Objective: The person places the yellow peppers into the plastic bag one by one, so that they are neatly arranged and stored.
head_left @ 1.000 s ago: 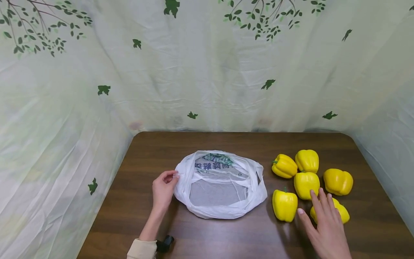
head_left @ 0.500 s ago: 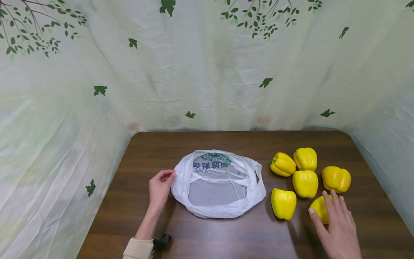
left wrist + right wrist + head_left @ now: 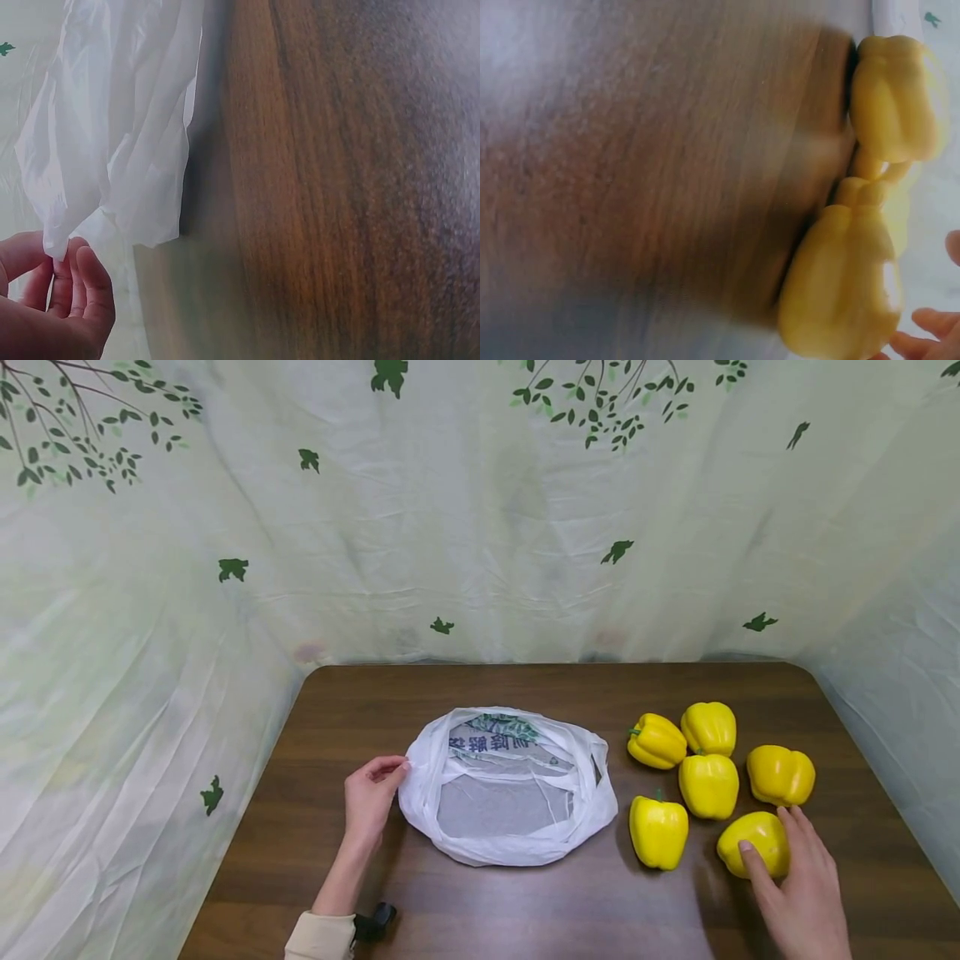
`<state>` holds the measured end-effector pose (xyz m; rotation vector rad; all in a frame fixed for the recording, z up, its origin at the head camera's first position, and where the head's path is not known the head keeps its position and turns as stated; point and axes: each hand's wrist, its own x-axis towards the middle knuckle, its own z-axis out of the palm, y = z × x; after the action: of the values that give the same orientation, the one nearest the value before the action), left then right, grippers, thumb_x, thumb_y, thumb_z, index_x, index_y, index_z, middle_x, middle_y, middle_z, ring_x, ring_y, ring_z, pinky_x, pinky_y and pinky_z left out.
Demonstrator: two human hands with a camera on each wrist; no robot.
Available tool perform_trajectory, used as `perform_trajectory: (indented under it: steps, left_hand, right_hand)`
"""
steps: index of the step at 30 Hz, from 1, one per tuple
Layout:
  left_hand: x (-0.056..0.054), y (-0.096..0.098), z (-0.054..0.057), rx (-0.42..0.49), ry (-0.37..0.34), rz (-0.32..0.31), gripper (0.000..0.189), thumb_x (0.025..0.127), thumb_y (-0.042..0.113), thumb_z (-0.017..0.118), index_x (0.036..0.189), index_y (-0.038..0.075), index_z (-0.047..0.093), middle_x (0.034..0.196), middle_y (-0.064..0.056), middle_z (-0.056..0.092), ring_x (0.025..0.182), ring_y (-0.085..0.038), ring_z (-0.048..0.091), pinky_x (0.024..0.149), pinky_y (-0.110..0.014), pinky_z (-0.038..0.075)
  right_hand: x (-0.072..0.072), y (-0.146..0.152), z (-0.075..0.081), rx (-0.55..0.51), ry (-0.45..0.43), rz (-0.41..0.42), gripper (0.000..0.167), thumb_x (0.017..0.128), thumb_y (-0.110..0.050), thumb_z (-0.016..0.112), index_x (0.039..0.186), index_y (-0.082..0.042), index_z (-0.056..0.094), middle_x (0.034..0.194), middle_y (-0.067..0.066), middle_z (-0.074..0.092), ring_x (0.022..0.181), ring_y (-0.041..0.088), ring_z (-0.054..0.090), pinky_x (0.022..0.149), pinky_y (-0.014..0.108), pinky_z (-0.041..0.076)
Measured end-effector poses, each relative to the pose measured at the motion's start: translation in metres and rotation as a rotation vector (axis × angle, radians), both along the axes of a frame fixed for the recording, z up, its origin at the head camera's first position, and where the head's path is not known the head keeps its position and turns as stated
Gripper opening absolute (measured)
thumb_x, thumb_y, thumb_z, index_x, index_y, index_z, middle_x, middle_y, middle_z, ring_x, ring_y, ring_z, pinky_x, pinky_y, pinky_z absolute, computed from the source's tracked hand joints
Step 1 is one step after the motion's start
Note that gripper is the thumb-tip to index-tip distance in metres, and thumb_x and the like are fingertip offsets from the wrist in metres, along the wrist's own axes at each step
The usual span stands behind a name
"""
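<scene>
My left hand [image 3: 371, 797] pinches the left edge of a white plastic bag [image 3: 423, 797], which stands with its mouth spread wide and printing showing inside. In the left wrist view, the thumb and fingers [image 3: 96, 281] hold a gathered tip of the bag [image 3: 127, 135]. On the right, my right hand [image 3: 806, 885] hovers at the nearest yellow bell pepper [image 3: 757, 843], thumb overlapping its near side and fingers extended along its right. From the right wrist, that bell pepper [image 3: 840, 289] lies on its side, the fingertips [image 3: 911, 345] close by its lower right end.
Several more yellow bell peppers lie between the bag and the right hand: one at the front [image 3: 658, 833], one in the middle [image 3: 708, 787], one at the right [image 3: 780, 775], others behind. All rest on a brown wooden table [image 3: 525, 914]. A leaf-printed curtain [image 3: 487, 527] hangs behind.
My right hand has shifted right from above the nearest bell pepper to its right side, uncovering more of it. The left hand keeps its pinch on the bag; the view has tilted slightly.
</scene>
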<state>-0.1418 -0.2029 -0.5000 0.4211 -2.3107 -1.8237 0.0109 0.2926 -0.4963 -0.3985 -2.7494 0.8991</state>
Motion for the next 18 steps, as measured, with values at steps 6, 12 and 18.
perform_trajectory:
  steps: [6,12,18]
  left_hand:
    - [0.001,-0.001,0.0,0.017,0.0,0.003,0.018,0.087,0.008,0.075,0.1,-0.004,0.074,0.091,-0.013,0.071,0.072,-0.012,0.06,0.067,-0.019,0.049]
    - [0.002,-0.002,0.003,0.05,-0.033,0.003,0.02,0.087,0.009,0.075,0.102,-0.005,0.073,0.094,-0.015,0.07,0.073,-0.012,0.06,0.068,-0.019,0.049]
    - [0.01,0.005,0.028,0.052,-0.033,-0.01,0.019,0.088,0.002,0.072,0.101,-0.011,0.071,0.093,-0.021,0.069,0.071,-0.012,0.059,0.067,-0.021,0.049]
  right_hand:
    - [-0.002,0.007,-0.003,-0.058,-0.047,-0.043,0.07,0.102,-0.029,0.051,0.148,0.014,0.02,0.153,0.038,0.014,0.129,0.062,0.021,0.107,0.069,0.012]
    - [-0.004,0.015,-0.008,-0.127,-0.114,-0.039,0.068,0.104,-0.028,0.044,0.151,0.01,0.014,0.154,0.037,0.009,0.133,0.061,0.016,0.106,0.07,0.01]
    - [-0.001,0.02,-0.014,-0.15,-0.114,-0.019,0.068,0.104,-0.025,0.046,0.151,0.01,0.013,0.153,0.039,0.009,0.134,0.06,0.016,0.106,0.07,0.012]
